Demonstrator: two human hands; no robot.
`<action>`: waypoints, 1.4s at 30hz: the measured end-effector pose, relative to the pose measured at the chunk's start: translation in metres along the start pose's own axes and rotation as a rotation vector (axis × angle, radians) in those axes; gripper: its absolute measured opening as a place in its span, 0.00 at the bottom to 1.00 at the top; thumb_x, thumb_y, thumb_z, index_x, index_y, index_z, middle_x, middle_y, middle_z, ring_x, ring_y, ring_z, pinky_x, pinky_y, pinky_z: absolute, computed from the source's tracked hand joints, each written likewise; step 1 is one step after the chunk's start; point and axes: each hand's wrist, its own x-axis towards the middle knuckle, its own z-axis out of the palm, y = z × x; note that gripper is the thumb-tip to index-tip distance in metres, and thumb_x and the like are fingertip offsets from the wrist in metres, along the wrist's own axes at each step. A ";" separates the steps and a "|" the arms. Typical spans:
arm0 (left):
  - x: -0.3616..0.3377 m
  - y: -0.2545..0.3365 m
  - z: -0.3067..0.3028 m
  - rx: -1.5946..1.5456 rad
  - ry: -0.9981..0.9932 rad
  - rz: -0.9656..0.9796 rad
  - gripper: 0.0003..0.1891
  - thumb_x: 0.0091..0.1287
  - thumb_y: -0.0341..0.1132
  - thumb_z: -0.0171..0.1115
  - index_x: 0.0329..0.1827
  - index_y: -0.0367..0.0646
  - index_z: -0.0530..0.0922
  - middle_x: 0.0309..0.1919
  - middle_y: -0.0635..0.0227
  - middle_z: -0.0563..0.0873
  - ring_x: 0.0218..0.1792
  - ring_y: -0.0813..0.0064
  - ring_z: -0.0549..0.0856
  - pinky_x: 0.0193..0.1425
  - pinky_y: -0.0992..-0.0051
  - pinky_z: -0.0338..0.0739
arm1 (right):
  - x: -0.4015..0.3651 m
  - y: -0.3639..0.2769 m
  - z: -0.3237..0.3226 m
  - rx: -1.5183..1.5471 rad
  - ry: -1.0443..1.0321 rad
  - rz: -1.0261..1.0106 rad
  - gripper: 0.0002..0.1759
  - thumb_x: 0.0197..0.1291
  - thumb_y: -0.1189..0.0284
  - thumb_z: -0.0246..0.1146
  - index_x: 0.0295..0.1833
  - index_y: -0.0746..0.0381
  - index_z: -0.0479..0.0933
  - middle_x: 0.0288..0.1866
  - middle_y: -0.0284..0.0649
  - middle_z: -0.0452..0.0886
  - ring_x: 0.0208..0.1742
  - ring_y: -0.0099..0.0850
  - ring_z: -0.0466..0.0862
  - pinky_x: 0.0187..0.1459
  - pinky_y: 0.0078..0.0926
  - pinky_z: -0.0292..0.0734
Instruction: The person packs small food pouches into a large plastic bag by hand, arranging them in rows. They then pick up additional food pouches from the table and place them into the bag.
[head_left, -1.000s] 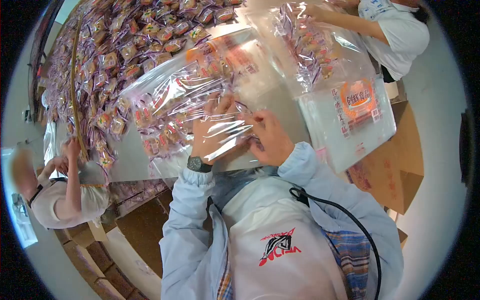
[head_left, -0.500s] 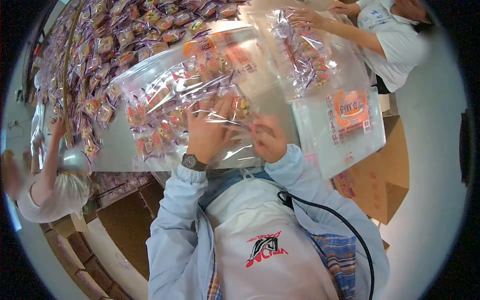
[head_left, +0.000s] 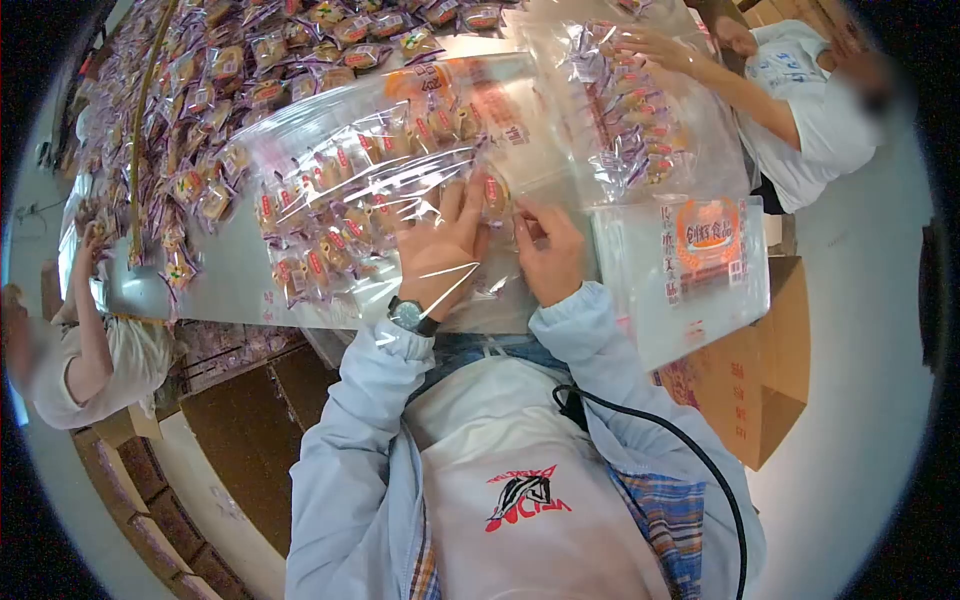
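A large clear plastic bag (head_left: pixel 350 130) lies flat on the table, holding two rows of individually wrapped pastries (head_left: pixel 350 225). My left hand (head_left: pixel 440 250), a watch on its wrist, is under the clear film. Its fingers stretch out flat against the pastries, close to the wrapped pastry (head_left: pixel 494 197) at the right end of a row. Beside it, my right hand (head_left: pixel 552 255) is closed, thumb and forefinger pinching the bag's edge. Glare on the film hides some of the contents.
A big heap of wrapped pastries (head_left: pixel 240 80) covers the far left. A stack of printed bags (head_left: pixel 650 335) lies to my right, above a cardboard box (head_left: pixel 735 375). Across the table a person's hand (head_left: pixel 655 48) touches another filled bag (head_left: pixel 625 110). Another person (head_left: pixel 110 365) works at left.
My left hand has shifted slightly right, and the pastries under the film sit in straighter rows. My right hand has drawn its fingers closer together at the bag's edge.
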 end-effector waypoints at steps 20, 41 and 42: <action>0.009 -0.014 -0.012 -0.085 -0.188 0.128 0.43 0.59 0.43 0.71 0.80 0.43 0.68 0.69 0.58 0.79 0.76 0.55 0.74 0.69 0.43 0.74 | -0.019 0.002 0.002 -0.162 0.097 -0.228 0.11 0.58 0.80 0.72 0.47 0.61 0.88 0.34 0.43 0.82 0.38 0.43 0.81 0.42 0.40 0.75; -0.002 -0.003 0.011 0.112 -0.124 -0.013 0.26 0.69 0.39 0.61 0.71 0.51 0.76 0.78 0.62 0.73 0.75 0.59 0.75 0.66 0.45 0.75 | -0.025 -0.014 -0.019 -0.227 0.017 -0.412 0.13 0.52 0.84 0.75 0.44 0.62 0.90 0.28 0.39 0.78 0.30 0.37 0.75 0.34 0.34 0.70; 0.000 -0.003 0.010 0.160 -0.094 0.012 0.29 0.65 0.42 0.66 0.71 0.50 0.76 0.78 0.61 0.72 0.76 0.58 0.74 0.72 0.42 0.68 | -0.024 -0.014 -0.019 -0.220 0.018 -0.420 0.13 0.52 0.84 0.75 0.44 0.62 0.90 0.28 0.39 0.78 0.30 0.37 0.76 0.35 0.34 0.70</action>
